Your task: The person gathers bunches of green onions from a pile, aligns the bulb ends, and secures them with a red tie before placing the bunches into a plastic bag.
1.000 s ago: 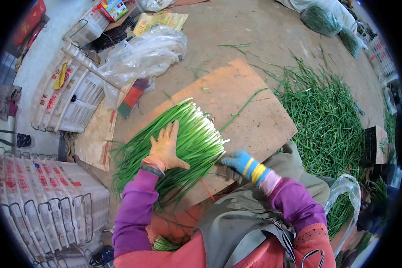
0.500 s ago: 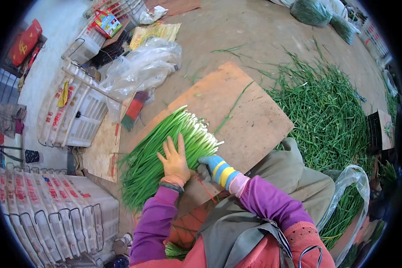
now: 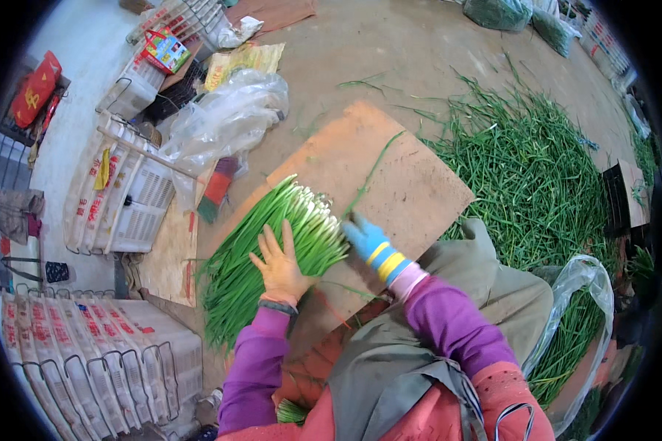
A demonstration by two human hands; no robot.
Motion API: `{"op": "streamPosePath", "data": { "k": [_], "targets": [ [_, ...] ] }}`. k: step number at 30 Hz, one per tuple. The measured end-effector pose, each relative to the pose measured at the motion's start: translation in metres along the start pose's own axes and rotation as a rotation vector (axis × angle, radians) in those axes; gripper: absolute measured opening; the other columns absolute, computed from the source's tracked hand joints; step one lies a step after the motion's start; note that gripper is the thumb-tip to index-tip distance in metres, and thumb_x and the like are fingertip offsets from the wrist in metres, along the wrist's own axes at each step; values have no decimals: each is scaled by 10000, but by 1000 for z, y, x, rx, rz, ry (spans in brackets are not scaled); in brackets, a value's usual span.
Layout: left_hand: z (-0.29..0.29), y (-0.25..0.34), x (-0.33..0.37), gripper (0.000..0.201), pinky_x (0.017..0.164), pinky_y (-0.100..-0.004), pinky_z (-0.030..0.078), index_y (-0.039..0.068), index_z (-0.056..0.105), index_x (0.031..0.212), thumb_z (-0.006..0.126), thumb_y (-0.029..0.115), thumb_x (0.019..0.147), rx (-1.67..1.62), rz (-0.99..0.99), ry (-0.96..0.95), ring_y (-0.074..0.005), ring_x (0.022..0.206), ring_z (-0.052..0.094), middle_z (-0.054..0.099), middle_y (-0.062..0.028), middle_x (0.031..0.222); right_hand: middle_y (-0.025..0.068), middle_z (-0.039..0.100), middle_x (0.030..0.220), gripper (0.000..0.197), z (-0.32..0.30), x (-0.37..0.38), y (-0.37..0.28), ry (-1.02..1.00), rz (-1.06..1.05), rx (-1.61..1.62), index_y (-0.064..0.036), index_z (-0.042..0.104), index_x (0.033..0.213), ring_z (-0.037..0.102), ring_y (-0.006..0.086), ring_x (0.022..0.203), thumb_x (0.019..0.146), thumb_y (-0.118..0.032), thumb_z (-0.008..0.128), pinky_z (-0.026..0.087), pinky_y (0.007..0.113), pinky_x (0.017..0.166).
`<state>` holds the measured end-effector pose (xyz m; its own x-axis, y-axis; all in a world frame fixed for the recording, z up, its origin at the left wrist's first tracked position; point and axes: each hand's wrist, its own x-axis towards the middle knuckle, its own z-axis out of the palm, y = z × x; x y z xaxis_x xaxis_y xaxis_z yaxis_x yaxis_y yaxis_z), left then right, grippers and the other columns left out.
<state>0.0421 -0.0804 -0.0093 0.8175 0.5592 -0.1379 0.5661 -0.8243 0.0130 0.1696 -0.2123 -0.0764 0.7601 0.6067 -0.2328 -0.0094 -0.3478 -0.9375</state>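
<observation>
A thick bundle of garlic chives (image 3: 254, 253), green with white stem ends, lies on a brown board (image 3: 404, 187) in front of me. My left hand (image 3: 281, 264), in an orange glove, rests flat on the bundle with its fingers spread. My right hand (image 3: 366, 239), in a blue glove with yellow stripes at the cuff, is against or just beside the white ends; its fingers look stretched out, slightly blurred and partly hidden. One loose green blade (image 3: 375, 173) lies across the board beyond it.
A large heap of loose green blades (image 3: 529, 173) covers the floor at right, above a clear plastic bag (image 3: 592, 283) of greens. White plastic crates (image 3: 103, 360) stand at left, with more crates (image 3: 125, 187) behind. Crumpled clear plastic sheeting (image 3: 232, 117) lies beyond the board.
My right hand has moved up along the white ends, from the near corner of the bundle toward its middle. My left hand stays spread on the bundle. The ends look more even.
</observation>
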Motion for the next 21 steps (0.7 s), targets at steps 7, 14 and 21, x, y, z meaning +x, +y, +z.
{"op": "streamPosePath", "data": {
  "k": [7,14,21],
  "targets": [
    [1,4,2,1332,994,-613,162,165,11,1406,858,340,394,11,-16,-19,-398,1293,166,128,-226,1413,321,496,1117,722,11,-4,12,-44,-52,-95,-7,315,1306,519,433,1001,789,-458,540,429,408,857],
    [-3,-2,-1,1319,978,-624,184,162,21,1404,854,349,399,21,-31,-26,-397,1286,180,139,-224,1407,136,629,928,460,-38,-49,0,-254,-239,-597,-90,595,1016,593,344,883,735,-454,595,472,387,749],
    [2,5,4,1314,971,-627,199,160,24,1403,849,360,401,24,4,-30,-404,1282,178,142,-224,1399,109,653,795,166,-21,-80,4,-672,-365,-1160,-136,658,853,638,291,746,742,-193,549,501,413,618]
  ]
}}
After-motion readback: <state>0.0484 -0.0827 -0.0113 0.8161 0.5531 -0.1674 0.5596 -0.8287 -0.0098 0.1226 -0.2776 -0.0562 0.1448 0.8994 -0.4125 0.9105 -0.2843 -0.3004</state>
